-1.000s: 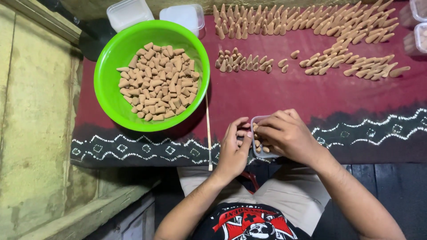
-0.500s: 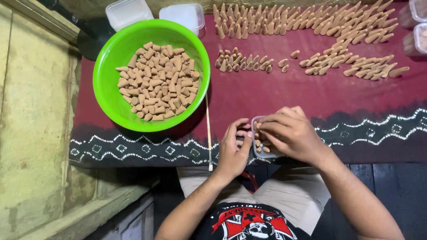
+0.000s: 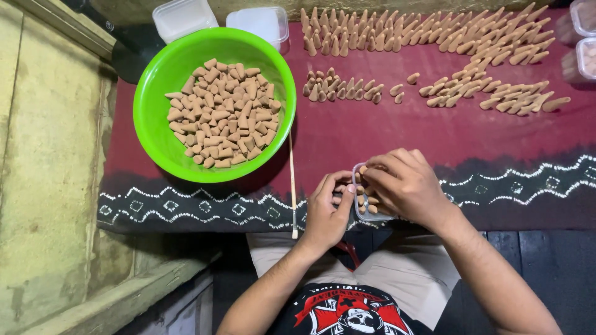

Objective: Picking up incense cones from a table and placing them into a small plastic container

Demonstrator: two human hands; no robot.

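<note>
Cloth (image 3: pixel 372 133), dark red with a black patterned border, covers the counter, and I work at its near edge. From largest to smallest: a green bowl (image 3: pixel 214 105) sits toward the far left corner, heaped with short tan cones (image 3: pixel 220 115) lying every way. Past the bowl, at the far edge, stand two clear tubs (image 3: pixel 257 22) with lids on; I cannot tell what is in them. Two more tubs (image 3: pixel 586 37) show at the far right corner, cut off by the frame. Loose cones (image 3: pixel 434 34) lie in rows along the far edge, with a shorter row (image 3: pixel 341 90) nearer the middle. A thin stick (image 3: pixel 292 186) lies from the bowl's rim to the near edge.

Smallest is the clear box (image 3: pixel 366 198) at the near edge, between my hands, partly filled with cones standing close together.

My left hand (image 3: pixel 326 211) curls round the box's left side, thumb and fingers pressed on its wall, steadying it. My right hand (image 3: pixel 403 186) arches over the box, fingers bent down into it; fingertips seem to pinch or nudge a cone, though my knuckles hide the contact, so I cannot tell for sure.

To do this well, I judge the left grip should stay firm so the box does not slide on the cloth. The right fingers should seat each cone upright against its neighbours, pressing lightly, since the tips look brittle.
</note>
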